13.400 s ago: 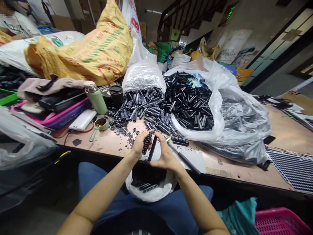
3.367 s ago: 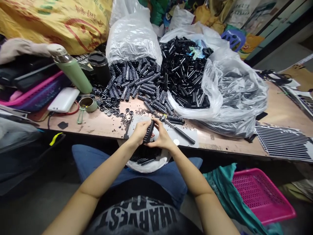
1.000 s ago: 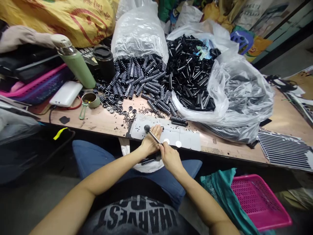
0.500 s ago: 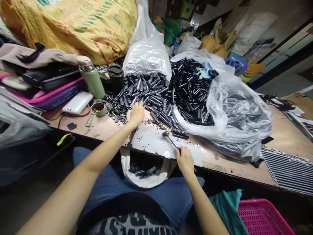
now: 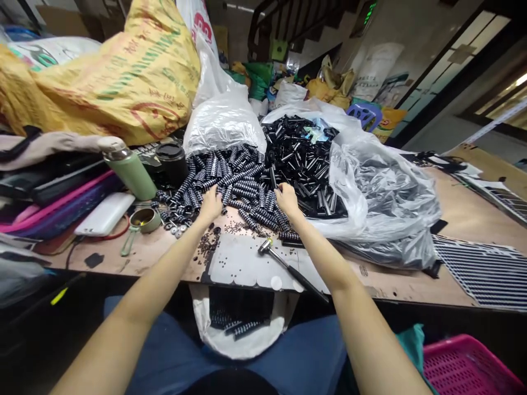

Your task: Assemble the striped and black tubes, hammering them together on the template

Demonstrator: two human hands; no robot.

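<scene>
My left hand (image 5: 211, 204) is at the near edge of a heap of black-and-white patterned tubes (image 5: 242, 174). Its fingers are curled down, and what they grip is hidden. My right hand (image 5: 287, 198) is closed on a plain black tube (image 5: 272, 176), which points up and away between the two heaps. Just beyond it, plain black tubes (image 5: 294, 151) fill an open clear plastic bag (image 5: 348, 170). A small hammer (image 5: 294, 272) with a yellow tip and black handle lies across a pale sheet (image 5: 236, 266), touched by neither hand. Tiny dark pieces (image 5: 208, 244) are scattered around the sheet.
A white pouch (image 5: 234, 348) holding some patterned tubes hangs at the table's front edge. To the left stand a green flask (image 5: 132, 170), a black cup (image 5: 172, 164), a small handled pot (image 5: 144, 220) and a white power bank (image 5: 105, 214). A striped sheet (image 5: 481, 271) lies right.
My right hand has let go of the hammer, now lying on the sheet, and has taken a black tube at the heap. My left hand stays by the patterned tubes. The view has tilted up.
</scene>
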